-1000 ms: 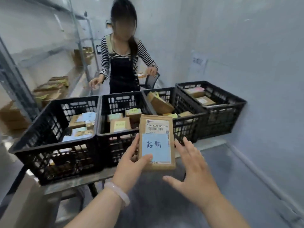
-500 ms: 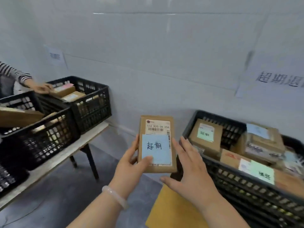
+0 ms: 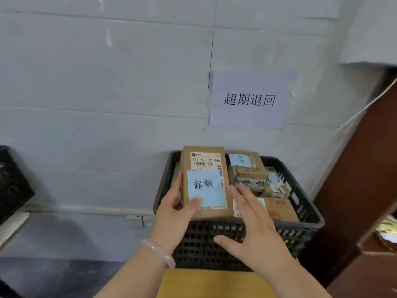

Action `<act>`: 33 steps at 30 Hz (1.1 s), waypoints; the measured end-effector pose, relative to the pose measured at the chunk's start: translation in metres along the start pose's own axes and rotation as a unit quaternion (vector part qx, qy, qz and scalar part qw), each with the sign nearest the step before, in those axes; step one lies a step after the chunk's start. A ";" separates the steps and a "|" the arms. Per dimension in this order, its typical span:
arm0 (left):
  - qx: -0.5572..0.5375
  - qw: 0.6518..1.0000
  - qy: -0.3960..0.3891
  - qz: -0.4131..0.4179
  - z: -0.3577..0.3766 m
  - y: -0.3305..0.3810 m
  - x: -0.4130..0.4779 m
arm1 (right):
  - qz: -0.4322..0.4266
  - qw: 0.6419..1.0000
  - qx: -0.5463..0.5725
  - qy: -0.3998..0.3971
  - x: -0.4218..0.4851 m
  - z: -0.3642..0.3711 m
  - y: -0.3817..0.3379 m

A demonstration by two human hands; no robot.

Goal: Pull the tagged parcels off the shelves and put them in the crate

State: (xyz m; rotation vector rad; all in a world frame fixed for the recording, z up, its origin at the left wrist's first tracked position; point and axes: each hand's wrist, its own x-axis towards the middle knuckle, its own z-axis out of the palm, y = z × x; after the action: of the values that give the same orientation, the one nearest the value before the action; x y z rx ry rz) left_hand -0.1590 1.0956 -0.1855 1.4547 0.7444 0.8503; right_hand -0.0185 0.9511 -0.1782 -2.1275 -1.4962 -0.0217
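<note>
1. The left hand grips a flat brown parcel. The thumb presses the lower left corner of the parcel's blue note, and the fingers curl along the parcel's left edge.
2. The parcel is held face-up toward the camera over the left half of a black crate. Its lower edge is just above the crate's front rim.
3. The parcel carries a white printed label with a barcode near its top. The handwritten blue note covers its lower part.
4. The right hand is spread flat with straight fingers and holds nothing. It hovers over the crate's front rim, just beside the parcel's right edge; whether the index fingertip touches that edge is hard to tell.
5. More cardboard parcels fill the crate. A stacked box with a blue note sits toward the back rim, and a flat parcel lies by the front right corner.
6. A pale bracelet circles the left wrist.
7. A paper sign with 4 printed characters is stuck on the wall above the crate.
8. The crate rests on a yellow surface. A second black crate shows at the left edge of the view, well apart from the first.
</note>
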 end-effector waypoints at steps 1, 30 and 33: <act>0.006 1.000 -0.009 -0.005 0.000 0.000 0.012 | 0.011 1.000 -0.007 0.004 0.006 -0.002 0.001; 0.418 0.908 -0.017 0.018 -0.002 -0.051 0.157 | 0.041 0.995 -0.047 -0.077 0.126 0.051 0.051; 0.474 0.880 -0.025 0.016 0.003 -0.056 0.159 | 0.025 0.995 -0.051 -0.079 0.131 0.055 0.060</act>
State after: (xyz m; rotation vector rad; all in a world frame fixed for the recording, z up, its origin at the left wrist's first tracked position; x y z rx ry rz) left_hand -0.0711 1.2327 -0.2296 2.3440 1.1840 0.4517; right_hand 0.0690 1.0744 -0.2096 -2.2943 -1.5599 0.0907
